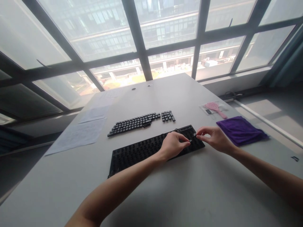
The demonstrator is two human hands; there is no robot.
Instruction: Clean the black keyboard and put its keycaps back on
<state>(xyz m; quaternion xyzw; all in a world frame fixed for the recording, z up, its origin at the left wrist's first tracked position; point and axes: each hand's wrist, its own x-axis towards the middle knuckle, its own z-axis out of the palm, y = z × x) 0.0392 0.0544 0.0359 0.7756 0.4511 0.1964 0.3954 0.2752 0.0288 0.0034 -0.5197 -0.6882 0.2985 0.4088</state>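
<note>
A black keyboard base (pixel 137 153) with its keycaps off lies on the white table (pixel 180 195). Both hands meet above its right end. My left hand (pixel 172 145) is curled, thumb and fingers pinched together. My right hand (pixel 213 137) pinches toward it from the right. Between the two sets of fingertips is a small dark piece (pixel 192 136), too small to name. Behind the keyboard, the removed black keycaps (pixel 139 121) lie laid out in rows, with a smaller block (pixel 167 116) at their right.
A folded purple cloth (pixel 240 130) lies right of the keyboard. Behind it rest a pink brush (pixel 214 108) and a small dark item on a clear wrapper. Paper sheets (pixel 82 132) lie at the table's left. Large windows stand beyond the table's far edge.
</note>
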